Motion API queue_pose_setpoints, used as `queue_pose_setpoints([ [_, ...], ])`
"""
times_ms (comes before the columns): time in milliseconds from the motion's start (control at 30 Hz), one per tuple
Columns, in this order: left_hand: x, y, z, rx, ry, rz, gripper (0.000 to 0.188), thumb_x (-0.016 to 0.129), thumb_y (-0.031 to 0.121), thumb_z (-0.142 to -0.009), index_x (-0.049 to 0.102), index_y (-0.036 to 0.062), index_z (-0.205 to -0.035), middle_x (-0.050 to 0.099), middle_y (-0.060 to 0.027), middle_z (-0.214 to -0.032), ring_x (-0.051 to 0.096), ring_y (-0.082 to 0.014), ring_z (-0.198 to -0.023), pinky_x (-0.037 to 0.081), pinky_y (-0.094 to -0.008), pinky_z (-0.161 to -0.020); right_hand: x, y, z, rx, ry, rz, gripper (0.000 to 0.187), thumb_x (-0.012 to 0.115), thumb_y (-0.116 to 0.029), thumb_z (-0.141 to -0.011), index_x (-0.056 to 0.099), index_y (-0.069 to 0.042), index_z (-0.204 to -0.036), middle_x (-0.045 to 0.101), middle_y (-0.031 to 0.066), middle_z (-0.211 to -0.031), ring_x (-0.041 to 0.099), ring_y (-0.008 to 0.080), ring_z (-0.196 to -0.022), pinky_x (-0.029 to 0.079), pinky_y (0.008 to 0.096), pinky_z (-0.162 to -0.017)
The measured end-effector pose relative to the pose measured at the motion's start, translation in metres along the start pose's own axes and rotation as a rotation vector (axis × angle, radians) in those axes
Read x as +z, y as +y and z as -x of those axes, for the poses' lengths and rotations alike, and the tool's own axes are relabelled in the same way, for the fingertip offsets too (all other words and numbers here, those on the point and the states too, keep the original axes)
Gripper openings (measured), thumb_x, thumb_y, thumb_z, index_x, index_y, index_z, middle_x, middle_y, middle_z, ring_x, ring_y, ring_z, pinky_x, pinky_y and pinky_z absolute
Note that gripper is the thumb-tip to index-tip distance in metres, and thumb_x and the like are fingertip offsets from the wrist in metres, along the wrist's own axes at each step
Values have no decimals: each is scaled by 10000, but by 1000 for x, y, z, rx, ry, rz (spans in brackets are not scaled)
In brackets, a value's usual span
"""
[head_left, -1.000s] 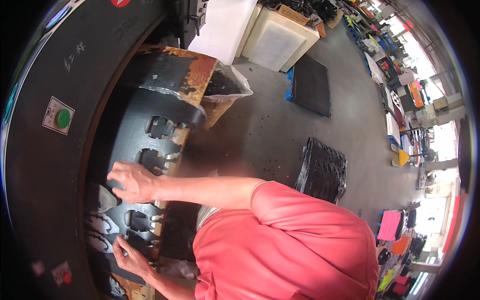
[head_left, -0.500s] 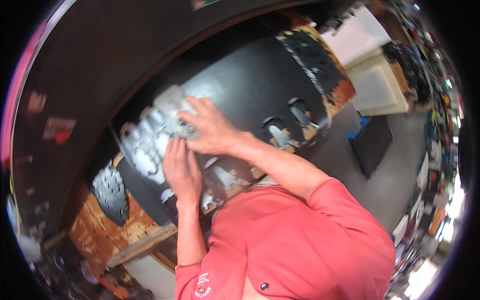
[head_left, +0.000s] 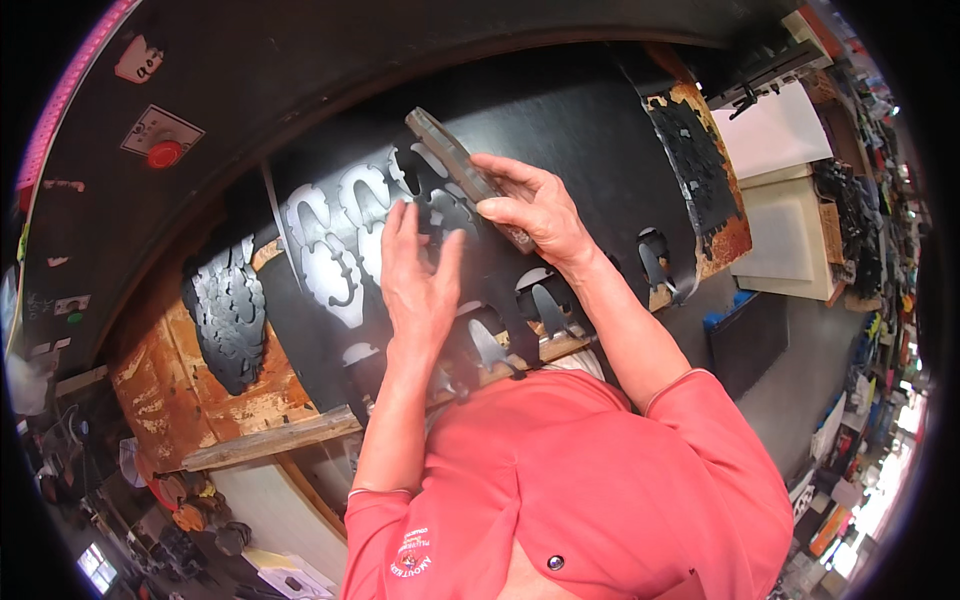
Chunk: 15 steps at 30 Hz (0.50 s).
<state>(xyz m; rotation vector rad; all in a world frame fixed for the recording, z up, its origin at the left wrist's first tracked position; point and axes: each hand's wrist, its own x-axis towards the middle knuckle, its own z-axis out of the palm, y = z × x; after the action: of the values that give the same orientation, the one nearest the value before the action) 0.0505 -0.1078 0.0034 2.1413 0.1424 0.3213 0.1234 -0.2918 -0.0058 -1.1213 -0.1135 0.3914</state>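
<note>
Over the black sheet point(head_left: 600, 140), the right hand point(head_left: 540, 212) pinched the slab-shaped cutting die point(head_left: 460, 170) by its lower half, long axis slanting up-left. The left hand point(head_left: 418, 285), fingers spread, visibly held nothing, left of the die.

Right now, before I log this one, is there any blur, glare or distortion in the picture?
Head view: the left hand looks motion-blurred, the right hand and its grey block sharper; head view: pale sheen on the black sheet, and washed-out bright patches near the right rim; head view: the dark machine panel's lower edge bows, with blackened corners.
</note>
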Motion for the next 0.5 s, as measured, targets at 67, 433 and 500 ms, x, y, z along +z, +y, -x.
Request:
queue_pose_setpoints([
  [67,-1,-2,-8,-53,-22,-177,603,778,171,-977,562,-67,-1488,681,-255,-1334,698,-303,-1025,577,-411,-928,-5,1,0,3,-1,-39,659,774,-29,-893,559,79,-1506,660,160,-1409,629,194,-1280,480,333,-1123],
  [433,6,-13,-42,119,56,-241,256,757,213,-1001,746,-41,-965,714,-179,-873,655,-267,-690,529,-395,-692,-14,13,2,-60,-7,-169,734,800,-122,-886,520,88,-1531,643,169,-1431,643,188,-1237,510,322,-1069],
  [500,8,-19,-42,209,125,-261,219,722,180,-1024,741,-35,-988,708,-171,-835,650,-297,-684,532,-405,-697,-15,14,2,-81,-13,-163,752,788,-150,-870,520,75,-1535,656,155,-1413,648,181,-1245,492,309,-1100],
])
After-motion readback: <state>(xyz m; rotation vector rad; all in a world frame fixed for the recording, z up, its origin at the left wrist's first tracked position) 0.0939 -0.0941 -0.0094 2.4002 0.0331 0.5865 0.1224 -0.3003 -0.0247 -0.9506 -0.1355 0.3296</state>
